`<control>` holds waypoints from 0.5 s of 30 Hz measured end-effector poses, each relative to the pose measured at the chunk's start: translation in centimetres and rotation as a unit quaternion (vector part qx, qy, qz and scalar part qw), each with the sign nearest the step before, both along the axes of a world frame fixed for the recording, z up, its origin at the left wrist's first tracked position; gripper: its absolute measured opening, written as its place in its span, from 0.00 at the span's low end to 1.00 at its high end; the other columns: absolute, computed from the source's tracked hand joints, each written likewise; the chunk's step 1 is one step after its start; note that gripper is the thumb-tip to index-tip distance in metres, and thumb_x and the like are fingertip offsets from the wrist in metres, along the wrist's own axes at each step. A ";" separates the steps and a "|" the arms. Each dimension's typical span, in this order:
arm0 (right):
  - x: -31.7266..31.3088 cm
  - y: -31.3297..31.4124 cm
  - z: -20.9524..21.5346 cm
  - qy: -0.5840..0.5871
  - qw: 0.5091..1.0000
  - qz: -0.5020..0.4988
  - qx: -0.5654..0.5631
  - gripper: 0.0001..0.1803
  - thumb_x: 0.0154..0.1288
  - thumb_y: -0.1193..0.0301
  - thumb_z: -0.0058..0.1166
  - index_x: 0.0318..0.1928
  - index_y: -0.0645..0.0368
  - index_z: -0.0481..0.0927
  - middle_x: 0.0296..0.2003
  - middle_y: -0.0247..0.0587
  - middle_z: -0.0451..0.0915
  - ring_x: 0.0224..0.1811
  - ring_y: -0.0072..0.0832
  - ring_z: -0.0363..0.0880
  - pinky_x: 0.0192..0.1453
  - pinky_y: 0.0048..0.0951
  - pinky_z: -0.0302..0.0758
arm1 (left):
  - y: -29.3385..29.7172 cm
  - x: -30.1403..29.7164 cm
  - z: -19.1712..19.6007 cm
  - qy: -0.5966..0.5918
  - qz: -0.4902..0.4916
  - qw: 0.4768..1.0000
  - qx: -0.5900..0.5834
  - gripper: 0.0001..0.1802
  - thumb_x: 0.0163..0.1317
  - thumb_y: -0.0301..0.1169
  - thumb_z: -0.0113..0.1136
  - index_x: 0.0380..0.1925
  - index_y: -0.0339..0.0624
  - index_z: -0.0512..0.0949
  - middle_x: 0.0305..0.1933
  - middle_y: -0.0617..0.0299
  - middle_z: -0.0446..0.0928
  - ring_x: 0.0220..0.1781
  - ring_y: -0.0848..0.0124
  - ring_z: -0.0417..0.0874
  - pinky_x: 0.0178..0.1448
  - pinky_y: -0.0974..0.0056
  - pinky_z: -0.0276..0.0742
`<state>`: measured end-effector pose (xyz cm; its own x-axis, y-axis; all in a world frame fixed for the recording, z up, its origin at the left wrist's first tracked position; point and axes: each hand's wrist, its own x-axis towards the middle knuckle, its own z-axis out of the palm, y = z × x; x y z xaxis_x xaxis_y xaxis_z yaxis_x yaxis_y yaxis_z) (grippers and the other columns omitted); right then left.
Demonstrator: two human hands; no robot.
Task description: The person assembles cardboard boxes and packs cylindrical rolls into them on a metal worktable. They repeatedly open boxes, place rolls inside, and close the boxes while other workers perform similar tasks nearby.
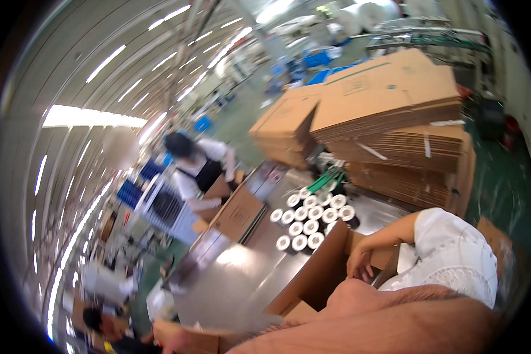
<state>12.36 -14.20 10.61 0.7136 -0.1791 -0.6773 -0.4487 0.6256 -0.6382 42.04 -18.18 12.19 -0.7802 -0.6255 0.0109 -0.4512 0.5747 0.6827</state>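
Cardboard box [312,277] open on steel table [242,283], coworker's hand [360,265] inside

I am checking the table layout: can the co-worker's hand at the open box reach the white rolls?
Probably yes: the co-worker's hand rests inside the open box, and the rolls stand just beyond its raised flap, otherwise unobstructed.

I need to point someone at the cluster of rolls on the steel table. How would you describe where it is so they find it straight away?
Start at the tall stack of flattened cardboard boxes on the right. Below its near-left corner lies the shiny steel table. The cluster of rolls stands there on end, white rims with dark cores, packed in rows, the only round things among flat brown cardboard.
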 end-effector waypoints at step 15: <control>-6.9 2.8 12.8 -0.047 0.814 -0.429 -0.389 0.19 0.71 0.54 0.47 0.43 0.57 0.80 0.42 0.37 0.82 0.41 0.25 0.81 0.40 0.28 0.79 | -3.3 -19.8 4.7 -0.099 -0.086 0.961 -0.242 0.18 0.65 0.36 0.46 0.51 0.41 0.74 0.52 0.46 0.74 0.55 0.50 0.74 0.58 0.54 0.71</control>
